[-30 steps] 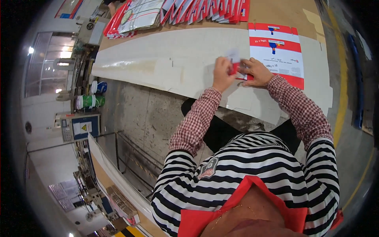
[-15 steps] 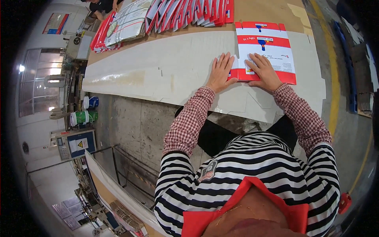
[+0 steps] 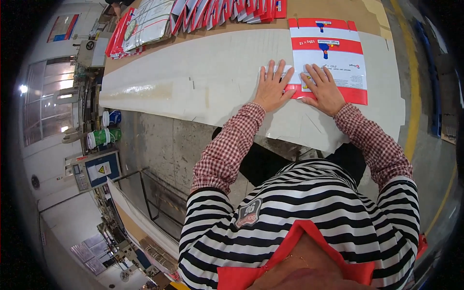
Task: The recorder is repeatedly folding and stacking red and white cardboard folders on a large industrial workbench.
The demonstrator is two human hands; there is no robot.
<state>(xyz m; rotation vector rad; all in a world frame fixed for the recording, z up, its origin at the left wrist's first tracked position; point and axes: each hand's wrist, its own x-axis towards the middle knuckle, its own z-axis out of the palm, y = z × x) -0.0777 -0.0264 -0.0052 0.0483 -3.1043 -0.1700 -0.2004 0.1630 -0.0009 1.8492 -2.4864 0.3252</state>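
A flat red-and-white printed carton blank (image 3: 333, 58) is seen lying unfolded on a long white work surface (image 3: 193, 82), towards its right end; white panels are crossed by red bands, small blue marks are printed on it, and a red strip runs along its near edge; the blank is laid flat, with no panel raised.

The left hand (image 3: 274, 87) is spread wide, fingers splayed and palm down, and is pressed on the blank's near left corner, partly overlapping the white surface beside it; nothing is gripped by it. The right hand (image 3: 323, 88) is likewise laid flat and unclenched on the near edge of the blank, fingers fanned over the white panel and the red strip; nothing is clasped. The two hands are set just beside each other.

A row of similar red-and-white blanks (image 3: 222, 9) is stacked at the far edge of the surface, well apart from the hands.
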